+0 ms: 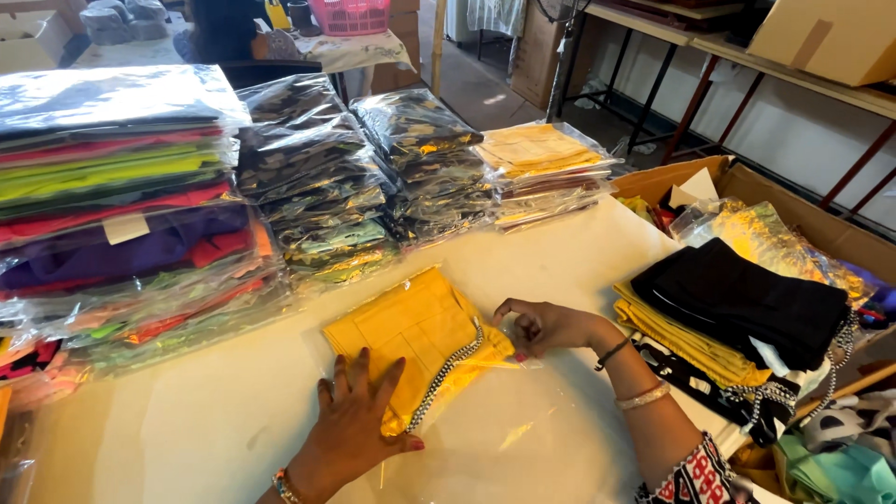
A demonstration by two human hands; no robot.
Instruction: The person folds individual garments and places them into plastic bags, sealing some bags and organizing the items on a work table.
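**Operator:** On the white table (560,271), where is the folded yellow garment (411,331)?

**Inspector:** Centre, partly inside a clear plastic bag (504,420), just in front of the stacks of bagged garments (317,187).

**Operator:** Hand states?

**Inspector:** Left hand (355,425) lies flat, fingers spread, pressing the garment's near edge. Right hand (541,327) has fingers curled, pinching the bag's edge beside the garment's black-and-white trim (448,369). Unbagged folded clothes (728,317) lie to the right.
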